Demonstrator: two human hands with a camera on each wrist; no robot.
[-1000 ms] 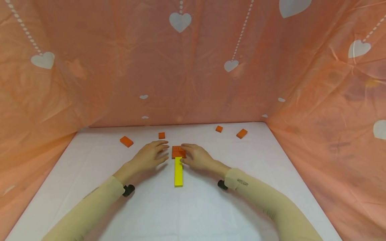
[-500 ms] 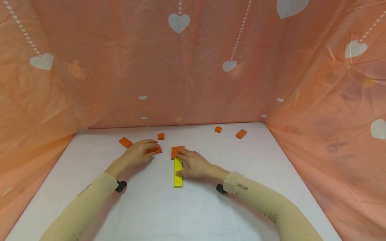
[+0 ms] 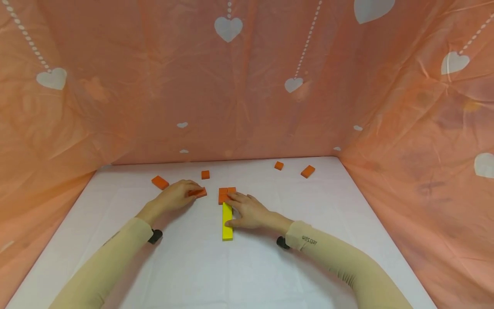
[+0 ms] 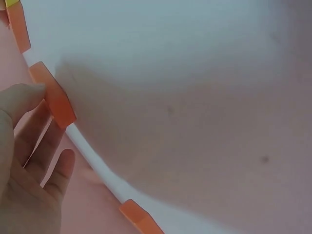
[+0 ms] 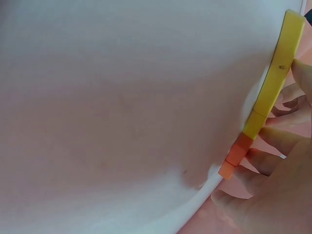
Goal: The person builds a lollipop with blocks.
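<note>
My left hand [image 3: 174, 195] pinches a flat orange rectangular block [image 3: 200, 193] on the white table; the left wrist view shows the thumb against the block [image 4: 56, 100] and fingers behind it. To its right, small orange blocks [image 3: 222, 195] lie pressed together as a square. A long yellow strip [image 3: 227, 233] reaches from that square toward me, and a seam shows across it in the right wrist view. My right hand [image 3: 251, 212] rests along the right side of both, thumb touching the yellow strip, fingertips against the orange blocks. Its fingers partly cover the square in the head view.
On the far left are an orange rectangular block [image 3: 160, 182] and a small orange square block [image 3: 205, 174]. Another small block [image 3: 278, 165] and a rectangular one [image 3: 308, 171] lie at the far right. Orange heart-printed curtains [image 3: 247, 107] enclose the table's back and sides.
My left hand has moved left, away from the orange square, and now pinches the orange block there. My right hand has slid slightly toward me, its thumb lower along the yellow strip.
</note>
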